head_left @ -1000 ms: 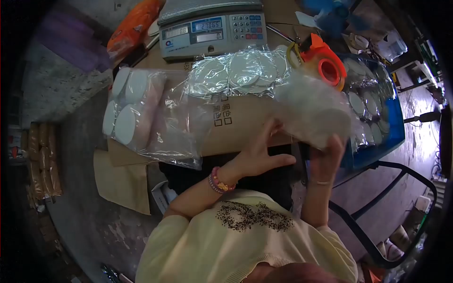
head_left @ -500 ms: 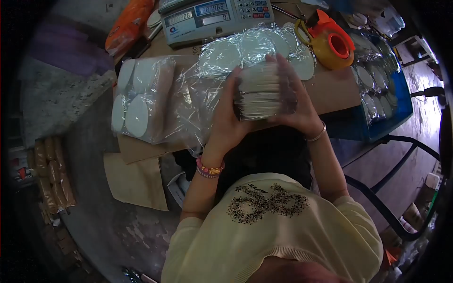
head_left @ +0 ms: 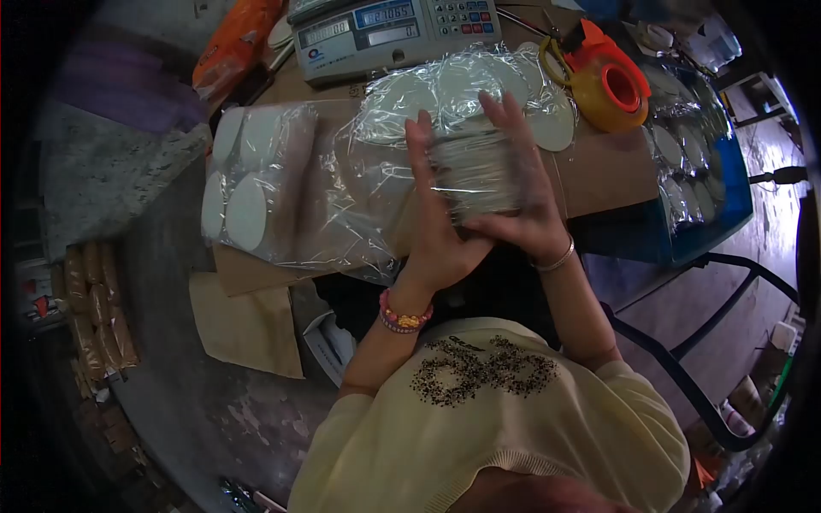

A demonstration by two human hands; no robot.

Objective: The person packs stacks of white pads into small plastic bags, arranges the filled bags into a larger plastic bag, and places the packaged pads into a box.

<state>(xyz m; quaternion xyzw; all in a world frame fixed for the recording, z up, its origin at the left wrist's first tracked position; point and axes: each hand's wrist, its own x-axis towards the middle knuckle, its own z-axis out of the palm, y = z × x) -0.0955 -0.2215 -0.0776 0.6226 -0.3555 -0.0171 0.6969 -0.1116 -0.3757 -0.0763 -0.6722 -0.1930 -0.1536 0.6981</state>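
Between my two hands is a plastic-wrapped stack of thin white discs (head_left: 475,171), seen edge-on and blurred. My left hand (head_left: 436,222) presses its left side, fingers pointing up. My right hand (head_left: 534,192) is wrapped round the right side, its thumb under the near end. Just beyond lie clear packs of white discs (head_left: 410,103) on the cardboard (head_left: 599,171). To the left, a larger clear bag (head_left: 252,179) holds several stacks of white discs, and its loose plastic end spreads toward my left hand.
A digital scale (head_left: 368,38) stands at the back. Right of it are an orange-red tape dispenser (head_left: 611,85) and a blue crate (head_left: 731,188) with wrapped discs. An orange bag (head_left: 235,51) lies back left. A dark metal frame (head_left: 676,376) stands at the right.
My hands came together from the right with the wrapped stack, which was blurred in my right hand. Since then the stack has tilted slightly and my left hand has shifted right.
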